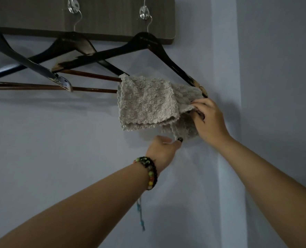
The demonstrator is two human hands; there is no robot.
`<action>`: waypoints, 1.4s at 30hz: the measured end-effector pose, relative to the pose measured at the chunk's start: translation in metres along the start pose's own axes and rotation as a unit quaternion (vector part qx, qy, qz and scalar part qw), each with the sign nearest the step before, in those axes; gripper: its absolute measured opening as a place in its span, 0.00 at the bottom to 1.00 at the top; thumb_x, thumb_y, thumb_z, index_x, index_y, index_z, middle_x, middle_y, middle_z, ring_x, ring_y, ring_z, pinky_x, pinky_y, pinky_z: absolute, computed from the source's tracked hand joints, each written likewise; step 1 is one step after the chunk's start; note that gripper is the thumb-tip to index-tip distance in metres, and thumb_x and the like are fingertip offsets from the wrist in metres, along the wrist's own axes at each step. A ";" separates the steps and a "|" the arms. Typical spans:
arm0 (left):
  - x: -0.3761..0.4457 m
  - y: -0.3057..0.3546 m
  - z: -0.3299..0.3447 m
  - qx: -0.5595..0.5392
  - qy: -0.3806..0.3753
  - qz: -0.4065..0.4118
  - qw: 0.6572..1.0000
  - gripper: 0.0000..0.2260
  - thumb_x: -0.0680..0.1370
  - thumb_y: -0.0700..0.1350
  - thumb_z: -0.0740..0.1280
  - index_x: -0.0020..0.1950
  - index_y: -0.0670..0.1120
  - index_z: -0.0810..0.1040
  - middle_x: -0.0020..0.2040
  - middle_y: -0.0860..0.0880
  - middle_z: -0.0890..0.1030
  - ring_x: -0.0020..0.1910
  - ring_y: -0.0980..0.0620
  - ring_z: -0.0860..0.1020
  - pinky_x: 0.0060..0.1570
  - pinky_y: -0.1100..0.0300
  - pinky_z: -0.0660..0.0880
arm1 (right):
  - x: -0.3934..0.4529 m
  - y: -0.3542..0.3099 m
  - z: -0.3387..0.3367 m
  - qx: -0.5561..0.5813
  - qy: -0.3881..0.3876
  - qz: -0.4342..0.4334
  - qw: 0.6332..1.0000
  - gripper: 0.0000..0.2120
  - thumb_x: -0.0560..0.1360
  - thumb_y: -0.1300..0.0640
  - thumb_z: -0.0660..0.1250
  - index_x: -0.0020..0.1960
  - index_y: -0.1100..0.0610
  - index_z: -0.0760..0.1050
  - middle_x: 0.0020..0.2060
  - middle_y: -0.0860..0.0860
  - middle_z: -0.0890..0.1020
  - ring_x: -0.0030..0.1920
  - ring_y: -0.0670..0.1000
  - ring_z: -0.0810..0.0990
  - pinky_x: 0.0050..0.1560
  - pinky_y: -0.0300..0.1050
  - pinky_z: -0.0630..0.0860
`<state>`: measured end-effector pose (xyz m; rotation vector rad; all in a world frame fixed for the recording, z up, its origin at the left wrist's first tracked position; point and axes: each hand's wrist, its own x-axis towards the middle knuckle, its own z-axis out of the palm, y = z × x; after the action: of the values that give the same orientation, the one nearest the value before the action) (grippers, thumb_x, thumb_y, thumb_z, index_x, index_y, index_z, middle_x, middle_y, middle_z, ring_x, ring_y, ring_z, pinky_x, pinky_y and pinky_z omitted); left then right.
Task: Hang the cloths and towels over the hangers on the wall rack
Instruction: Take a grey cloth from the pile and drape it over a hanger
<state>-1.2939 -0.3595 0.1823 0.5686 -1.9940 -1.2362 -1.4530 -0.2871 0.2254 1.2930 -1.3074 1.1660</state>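
Filling most of the view, the pale blue wall point(77, 131) runs bare below the rack and turns at a corner edge just to the right of the work, so open room lies downward and leftward, not rightward. Mounted high on it, the wooden rack board point(98, 17) carries metal hooks point(145, 13), and from them hang black hangers whose arms cross one another; the right-hand hanger point(145, 42) has its far tip close to the corner. Draped over that hanger's lower bar, the grey cloth point(146, 102) sits bunched toward the right end, its front flap hanging unevenly and a second fold trailing lower behind. The right hand point(209, 120) has its fingers curled round the cloth's right edge beside the hanger tip, gripping it. The left hand point(163, 149), wearing a beaded bracelet point(151, 173), pinches the lowest hanging corner between thumb and fingertip.

The step appears to be evening out the drape. It would go best by sliding the cloth leftward along the bar, away from the tip where it could slip off, while the lower hand tugs gently downward to flatten the folds. Pulling hard risks swinging the hanger into its crossed neighbours or lifting it off its hook.
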 end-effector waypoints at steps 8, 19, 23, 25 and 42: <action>0.017 0.013 0.029 -0.093 0.081 -0.020 0.992 0.24 0.75 0.52 0.71 0.67 0.44 0.70 0.59 0.48 0.73 0.55 0.47 0.75 0.60 0.50 0.76 | 0.001 0.010 -0.024 0.008 -0.031 -0.041 0.999 0.12 0.73 0.67 0.62 0.53 0.67 0.80 0.48 0.61 0.79 0.50 0.60 0.79 0.52 0.45 0.73; 0.018 0.024 0.030 -0.044 0.171 0.036 0.984 0.09 0.77 0.46 0.69 0.46 0.40 0.77 0.38 0.46 0.76 0.35 0.50 0.73 0.34 0.58 0.70 | -0.009 0.024 -0.045 0.002 -0.052 -0.060 0.997 0.11 0.72 0.63 0.64 0.49 0.68 0.81 0.46 0.60 0.81 0.51 0.61 0.79 0.51 0.48 0.76; 0.015 0.027 0.037 -0.003 0.189 0.065 0.980 0.20 0.79 0.48 0.65 0.32 0.46 0.60 0.27 0.48 0.59 0.24 0.52 0.59 0.23 0.62 0.57 | -0.009 0.030 -0.049 0.023 -0.054 -0.049 0.997 0.09 0.74 0.63 0.65 0.47 0.67 0.82 0.47 0.58 0.81 0.50 0.58 0.80 0.50 0.51 0.77; 0.014 0.029 0.038 0.005 0.173 0.077 0.982 0.22 0.79 0.49 0.65 0.31 0.47 0.56 0.26 0.49 0.57 0.22 0.53 0.56 0.18 0.64 0.54 | -0.009 0.030 -0.051 0.033 -0.053 -0.042 0.997 0.09 0.74 0.63 0.65 0.46 0.67 0.82 0.47 0.59 0.82 0.51 0.57 0.80 0.51 0.49 0.77; -0.069 0.078 0.005 0.361 0.037 0.207 0.908 0.06 0.77 0.43 0.66 0.48 0.49 0.82 0.40 0.54 0.85 0.39 0.61 0.83 0.43 0.67 0.79 | -0.017 0.012 -0.069 -0.027 -0.018 -0.216 0.976 0.11 0.67 0.73 0.59 0.42 0.63 0.76 0.47 0.57 0.79 0.38 0.57 0.77 0.34 0.51 0.74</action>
<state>-1.2527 -0.2749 0.2276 0.4792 -2.3247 -0.1900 -1.4650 -0.2167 0.2170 1.4718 -1.0064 0.7988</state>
